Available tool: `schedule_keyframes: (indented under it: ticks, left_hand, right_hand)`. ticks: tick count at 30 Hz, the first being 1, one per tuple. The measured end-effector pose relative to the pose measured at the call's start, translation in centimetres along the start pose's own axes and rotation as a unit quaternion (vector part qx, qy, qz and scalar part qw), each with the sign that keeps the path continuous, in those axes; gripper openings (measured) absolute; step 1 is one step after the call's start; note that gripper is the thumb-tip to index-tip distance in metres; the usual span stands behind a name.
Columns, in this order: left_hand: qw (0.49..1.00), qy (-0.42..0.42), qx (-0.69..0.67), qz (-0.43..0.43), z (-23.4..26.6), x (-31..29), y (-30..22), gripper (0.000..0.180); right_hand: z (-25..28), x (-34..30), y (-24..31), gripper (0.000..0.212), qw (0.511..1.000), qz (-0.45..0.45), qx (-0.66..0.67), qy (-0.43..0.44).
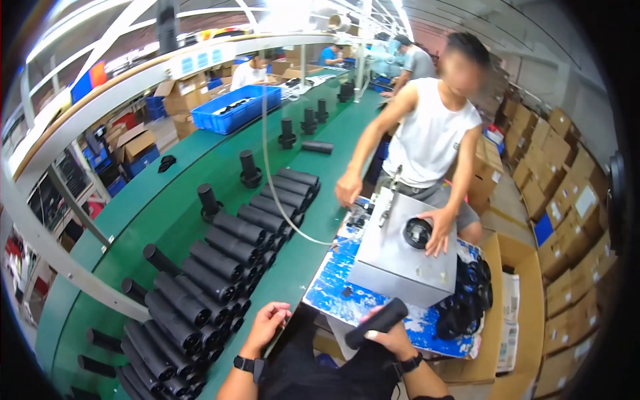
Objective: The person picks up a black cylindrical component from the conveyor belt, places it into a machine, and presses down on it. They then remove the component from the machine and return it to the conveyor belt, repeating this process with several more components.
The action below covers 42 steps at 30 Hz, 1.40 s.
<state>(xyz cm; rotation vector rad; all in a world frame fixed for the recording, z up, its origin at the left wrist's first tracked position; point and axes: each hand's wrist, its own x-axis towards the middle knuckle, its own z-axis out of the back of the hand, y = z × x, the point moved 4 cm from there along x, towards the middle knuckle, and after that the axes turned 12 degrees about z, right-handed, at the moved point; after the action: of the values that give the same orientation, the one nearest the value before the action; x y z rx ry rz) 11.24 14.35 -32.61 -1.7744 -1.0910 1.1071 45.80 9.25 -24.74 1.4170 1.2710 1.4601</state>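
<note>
In my right hand (397,339) I hold a black cylindrical tube (377,323), tilted up to the right, thumb pressed along its near side. My left hand (268,325) is raised near the belt's edge, fingers curled toward the thumb; whether something small is pinched there is not clear. Left of it, several black tubes (215,280) lie stacked in rows on the green conveyor belt (293,260). Just ahead of the held tube stands a grey metal box (403,270) on a worn blue-and-white table (330,283). A co-worker's hand (440,230) touches a black round part (418,233) on the box.
Black ring-shaped parts (463,300) pile at the table's right, beside an open carton (527,333). A thin pale hose (267,153) hangs across the belt. Upright black tubes with collars (249,170) and a blue bin (237,110) stand further along. Stacked cartons (567,267) line the right.
</note>
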Motion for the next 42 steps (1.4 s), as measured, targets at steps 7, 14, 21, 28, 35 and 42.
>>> schedule_keyframes:
  ticks: [7,14,21,28,35,42]
  left_hand:
    - [0.933,-0.048,0.323,-0.153,-10.1,3.1,-3.1,0.015]
    - [0.808,-0.095,0.515,-0.271,-12.4,8.4,0.0,0.018]
    - [0.775,-0.108,0.527,-0.331,-11.9,5.0,3.8,0.019]
    - [0.770,-0.098,0.523,-0.352,-11.1,5.0,4.5,0.024]
    - [0.763,-0.109,0.526,-0.360,-10.8,4.8,4.8,0.024]
    - [0.768,-0.107,0.514,-0.367,-10.9,4.9,4.3,0.023]
  right_hand:
    - [8.4,-8.8,-2.3,0.054,0.958,0.020,0.061,-0.279]
    - [9.4,-8.3,-4.2,0.059,0.964,0.044,0.079,-0.249]
    - [10.7,-7.1,-5.6,0.068,0.973,0.065,0.110,-0.193]
    - [11.8,-6.9,-6.7,0.076,0.967,0.048,0.172,-0.180]
    - [11.0,-6.6,-6.1,0.080,0.971,0.038,0.147,-0.186]
    - [10.7,-3.1,-1.2,0.075,0.976,0.064,0.159,-0.137]
